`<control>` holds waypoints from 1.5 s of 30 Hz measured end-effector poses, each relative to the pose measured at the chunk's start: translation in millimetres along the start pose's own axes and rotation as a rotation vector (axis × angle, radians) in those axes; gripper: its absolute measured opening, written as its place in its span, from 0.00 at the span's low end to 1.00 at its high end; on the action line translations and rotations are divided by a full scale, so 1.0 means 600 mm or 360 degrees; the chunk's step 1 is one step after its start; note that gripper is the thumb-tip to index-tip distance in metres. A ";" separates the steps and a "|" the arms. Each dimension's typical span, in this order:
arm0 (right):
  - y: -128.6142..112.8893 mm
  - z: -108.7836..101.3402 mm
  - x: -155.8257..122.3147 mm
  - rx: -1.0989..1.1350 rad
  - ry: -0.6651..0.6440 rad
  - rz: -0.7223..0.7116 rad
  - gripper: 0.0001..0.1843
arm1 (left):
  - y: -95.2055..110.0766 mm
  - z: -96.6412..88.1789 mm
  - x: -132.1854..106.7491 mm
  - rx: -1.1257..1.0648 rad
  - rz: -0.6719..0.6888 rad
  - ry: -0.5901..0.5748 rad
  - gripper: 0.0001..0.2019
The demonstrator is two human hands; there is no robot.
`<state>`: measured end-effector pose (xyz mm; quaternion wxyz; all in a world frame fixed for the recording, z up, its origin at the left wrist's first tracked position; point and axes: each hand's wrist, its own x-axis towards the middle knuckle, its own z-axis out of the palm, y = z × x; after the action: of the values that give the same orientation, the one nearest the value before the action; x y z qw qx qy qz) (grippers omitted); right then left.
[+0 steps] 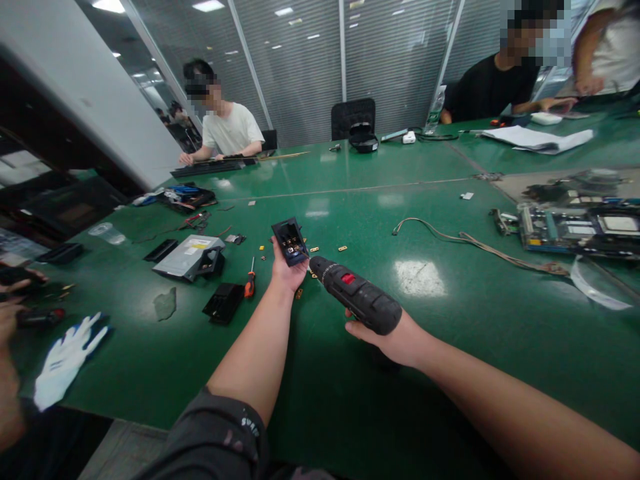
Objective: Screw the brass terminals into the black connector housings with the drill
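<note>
Left hand [287,273] clasps a black casing [289,239]; right hand [400,341], wrapped around a drill [357,293] beside that grip, should aim squarely.

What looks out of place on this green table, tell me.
The grey-green scrap left of the black plastic part looks odd: its outline is ragged, perhaps torn or broken. Small brass-coloured pieces lie scattered near the left hand.
</note>
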<state>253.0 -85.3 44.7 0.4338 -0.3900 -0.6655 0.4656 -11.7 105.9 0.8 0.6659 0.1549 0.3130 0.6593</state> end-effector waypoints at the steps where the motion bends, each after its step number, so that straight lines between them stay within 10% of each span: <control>1: -0.001 -0.001 0.000 0.0001 -0.0007 -0.0002 0.20 | 0.000 0.000 0.000 0.0006 0.0001 -0.0004 0.33; 45: -0.003 0.001 0.001 0.0002 0.0005 0.0019 0.20 | -0.001 -0.007 0.005 0.0017 0.0010 -0.0043 0.34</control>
<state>252.0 -85.4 46.1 0.4324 -0.3944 -0.6623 0.4679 -14.4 108.0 -3.4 0.6671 0.1684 0.3070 0.6576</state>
